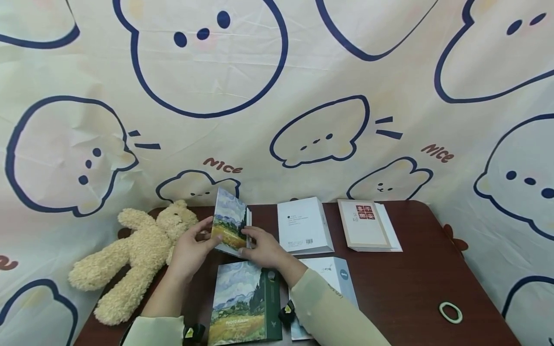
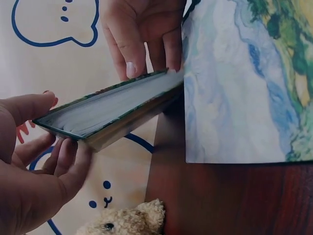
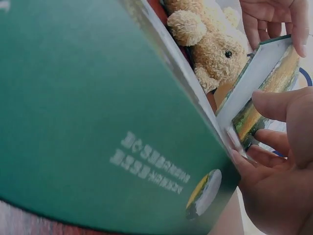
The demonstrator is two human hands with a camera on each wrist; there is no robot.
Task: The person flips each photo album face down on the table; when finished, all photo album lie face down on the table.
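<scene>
Both hands hold a photo album (image 1: 229, 222) with a painted landscape cover, raised and tilted above the back of the table. Its pale page edges (image 2: 110, 105) show in the left wrist view. My left hand (image 1: 192, 250) grips one side, thumb on the cover and fingers beneath. The opposite side is pinched by my right hand (image 1: 265, 247), whose thumb lies along the edge in the right wrist view. Below the hands lies a larger album (image 1: 238, 305) with a matching cover, lettered PHOTO ALBUM, its green spine (image 3: 98, 117) filling much of the right wrist view.
A cream teddy bear (image 1: 144, 252) lies at the left edge of the brown table (image 1: 415, 269). Right of the hands are a white book (image 1: 303, 226), a beige-covered book (image 1: 365, 226) and a pale blue book (image 1: 333, 269) partly under the right arm. A pale ring (image 1: 441, 312) lies front right.
</scene>
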